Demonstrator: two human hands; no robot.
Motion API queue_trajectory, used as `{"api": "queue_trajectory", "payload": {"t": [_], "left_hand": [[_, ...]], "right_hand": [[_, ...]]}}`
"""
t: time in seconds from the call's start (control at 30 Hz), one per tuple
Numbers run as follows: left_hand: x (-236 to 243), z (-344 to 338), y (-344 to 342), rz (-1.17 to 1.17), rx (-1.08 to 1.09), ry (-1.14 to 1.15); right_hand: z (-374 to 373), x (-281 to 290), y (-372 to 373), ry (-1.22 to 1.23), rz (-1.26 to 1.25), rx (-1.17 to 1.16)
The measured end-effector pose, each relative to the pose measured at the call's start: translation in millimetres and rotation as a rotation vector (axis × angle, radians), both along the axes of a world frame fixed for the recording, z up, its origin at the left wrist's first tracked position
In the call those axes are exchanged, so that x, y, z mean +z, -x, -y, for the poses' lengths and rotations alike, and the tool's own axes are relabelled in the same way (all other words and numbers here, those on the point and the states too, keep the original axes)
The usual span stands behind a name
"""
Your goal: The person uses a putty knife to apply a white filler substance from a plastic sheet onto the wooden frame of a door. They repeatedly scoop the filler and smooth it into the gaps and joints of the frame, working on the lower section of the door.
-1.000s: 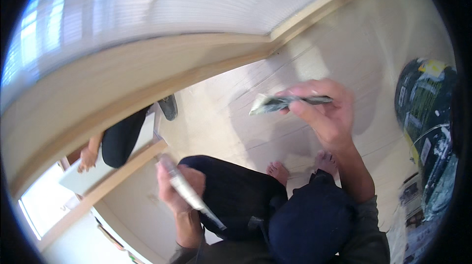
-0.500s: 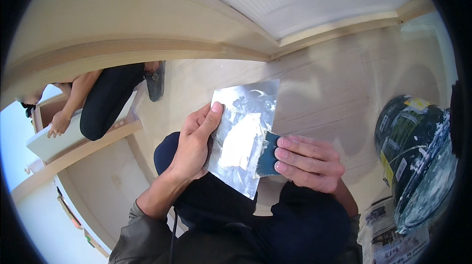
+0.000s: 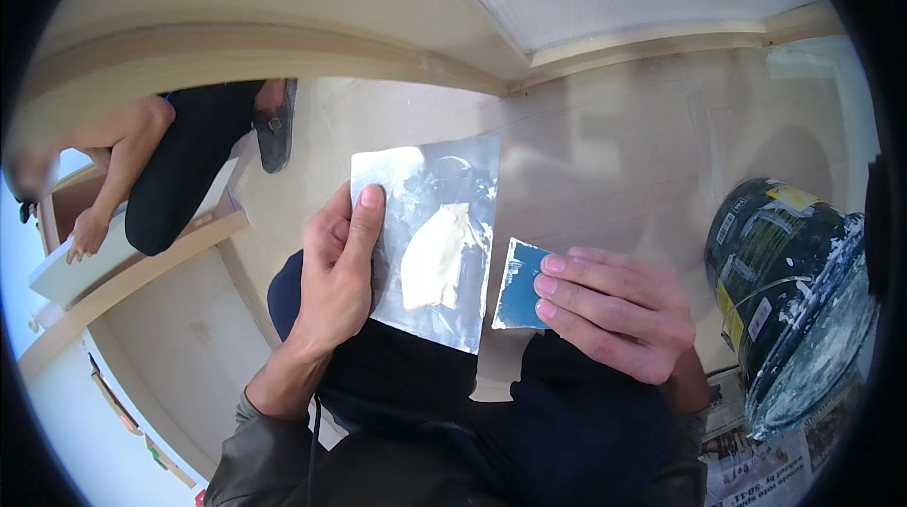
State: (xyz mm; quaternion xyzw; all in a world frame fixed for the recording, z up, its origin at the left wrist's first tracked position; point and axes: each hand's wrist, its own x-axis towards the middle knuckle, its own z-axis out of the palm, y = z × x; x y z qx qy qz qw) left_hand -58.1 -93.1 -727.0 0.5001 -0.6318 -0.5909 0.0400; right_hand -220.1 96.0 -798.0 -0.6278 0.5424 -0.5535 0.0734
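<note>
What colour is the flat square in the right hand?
The square is blue with whitish edges, best seen in the head view.

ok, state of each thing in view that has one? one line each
Metal sheet: gripped in left hand, smeared white
White paste: thick patch on the sheet
Blue spreader: held in right hand, apart from the sheet, edge coated white
Dark bucket: streaked white; lid on or off unclear
Newspaper: partly hidden by the bucket

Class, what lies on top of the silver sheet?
On the sheet lies white paste, and the left hand has its thumb on one edge. The surface beneath paste and thumb is covered, so unseen.
</note>
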Motion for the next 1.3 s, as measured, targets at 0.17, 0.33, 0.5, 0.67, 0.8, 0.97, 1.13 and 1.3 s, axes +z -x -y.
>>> {"api": "queue_trajectory", "payload": {"t": [0.17,0.33,0.5,0.67,0.8,0.97,1.13,1.3], "left_hand": [[1.2,-0.5,3.0,0.039,-0.093,0.019],[0.7,5.2,-1.9,0.024,-0.098,-0.024],[2.2,11.5,-3.2,0.052,-0.025,-0.043],[9.0,22.1,-16.7,0.045,0.146,0.04],[18.5,41.2,-41.6,0.047,0.051,-0.075],[24.7,45.1,-48.5,-0.095,0.072,-0.226],[11.0,60.0,-42.9,-0.925,0.002,-0.731],[16.3,61.3,-26.5,-1.1,0.104,-0.737]], "right_hand": [[2.9,11.4,6.5,-0.061,-0.085,0.065],[9.4,13.2,2.3,-0.079,-0.143,0.103],[9.1,0.9,-8.9,-0.106,-0.215,0.1],[-8.4,-38.4,-8.3,-0.251,0.455,0.021],[-0.3,-56.6,-24.2,-0.256,1.06,-0.107],[13.9,-75.7,-37.5,-0.13,1.423,-0.238],[46.9,-95.8,-41.7,0.144,1.029,-0.418],[85.4,-107.3,-42.1,0.257,0.578,-0.528]]}}
